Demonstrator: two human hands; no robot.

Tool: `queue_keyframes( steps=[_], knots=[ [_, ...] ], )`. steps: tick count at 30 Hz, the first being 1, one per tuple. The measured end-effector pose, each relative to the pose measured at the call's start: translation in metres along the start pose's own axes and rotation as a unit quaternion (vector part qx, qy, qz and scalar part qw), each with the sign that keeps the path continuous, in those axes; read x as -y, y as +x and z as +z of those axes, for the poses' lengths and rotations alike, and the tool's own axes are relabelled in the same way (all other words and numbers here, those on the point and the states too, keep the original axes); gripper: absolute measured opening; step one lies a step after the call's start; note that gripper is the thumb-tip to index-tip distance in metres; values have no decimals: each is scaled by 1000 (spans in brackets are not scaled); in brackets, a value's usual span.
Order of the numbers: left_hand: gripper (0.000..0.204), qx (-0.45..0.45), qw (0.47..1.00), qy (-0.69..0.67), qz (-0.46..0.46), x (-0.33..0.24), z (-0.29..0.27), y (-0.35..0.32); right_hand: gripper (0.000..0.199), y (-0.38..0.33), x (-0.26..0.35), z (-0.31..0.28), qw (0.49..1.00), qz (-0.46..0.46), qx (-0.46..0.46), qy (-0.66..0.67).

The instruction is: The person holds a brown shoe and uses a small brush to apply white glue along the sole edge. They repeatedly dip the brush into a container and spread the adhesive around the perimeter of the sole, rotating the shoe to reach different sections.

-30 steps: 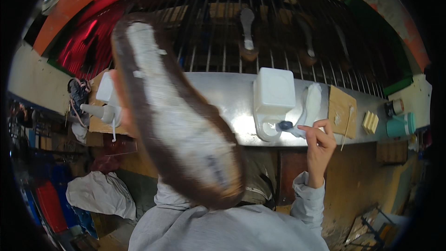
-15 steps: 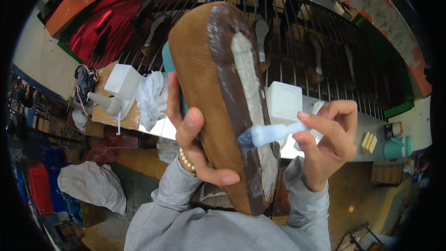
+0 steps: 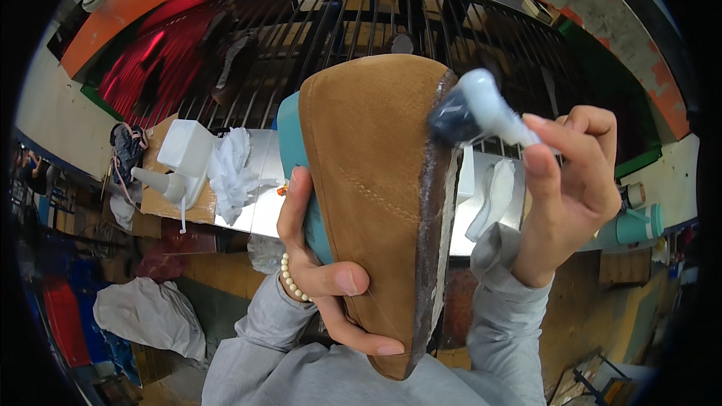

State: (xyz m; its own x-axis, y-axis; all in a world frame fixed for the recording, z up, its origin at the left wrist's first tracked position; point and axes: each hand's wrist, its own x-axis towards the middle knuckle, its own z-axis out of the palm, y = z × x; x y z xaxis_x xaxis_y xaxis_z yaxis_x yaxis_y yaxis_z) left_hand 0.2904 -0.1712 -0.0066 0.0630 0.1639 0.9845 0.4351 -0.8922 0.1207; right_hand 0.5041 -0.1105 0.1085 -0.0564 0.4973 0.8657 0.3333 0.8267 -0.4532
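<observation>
Held up close before the camera by the left hand [image 3: 323, 286], a tan suede shoe [image 3: 368, 203] is kept nearly upright, toe end low and heel end high. Its upper is wrapped by the fingers and thumb of that hand, which are closed around it, and a teal last [image 3: 289, 143] is seen inside the shoe at its left side. A bead bracelet [image 3: 289, 278] is worn on the left wrist.

A small brush [image 3: 470, 109] with a pale handle and a dark, wet-looking head is pinched between the thumb and fingers of the right hand [image 3: 568, 188]. Its head is set against the upper edge of the shoe, where the grey sole rim [image 3: 432, 240] meets the suede.

Behind the shoe, a metal worktop [image 3: 259, 195] is seen. On it, at the left, a white container with a spout [image 3: 180, 154] stands on a piece of cardboard, just beside a crumpled white cloth [image 3: 229, 169]. At the far right a teal jug [image 3: 635, 224] is placed. A dark barred rack [image 3: 353, 22] is seen beyond the worktop.
</observation>
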Motion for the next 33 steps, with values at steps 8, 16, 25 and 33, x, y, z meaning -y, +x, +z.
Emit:
queue_keyframes(
  steps=[8, 16, 25, 33],
  knots=[
    [63, 15, 999, 15, 44, -1, 4, 11, 44, -4, -24, -13, 991, -48, 96, 82],
    [62, 43, 992, 68, -97, -18, -8, 38, 49, -25, -30, -13, 984, -53, 121, 120],
    [60, 1, 981, 41, -190, -13, -8, 37, 47, -37, -34, -15, 973, -67, 158, 156],
    [58, 5, 978, 37, -204, -19, -7, 37, 41, -32, -34, -10, 988, 26, 112, 100]
  ],
)
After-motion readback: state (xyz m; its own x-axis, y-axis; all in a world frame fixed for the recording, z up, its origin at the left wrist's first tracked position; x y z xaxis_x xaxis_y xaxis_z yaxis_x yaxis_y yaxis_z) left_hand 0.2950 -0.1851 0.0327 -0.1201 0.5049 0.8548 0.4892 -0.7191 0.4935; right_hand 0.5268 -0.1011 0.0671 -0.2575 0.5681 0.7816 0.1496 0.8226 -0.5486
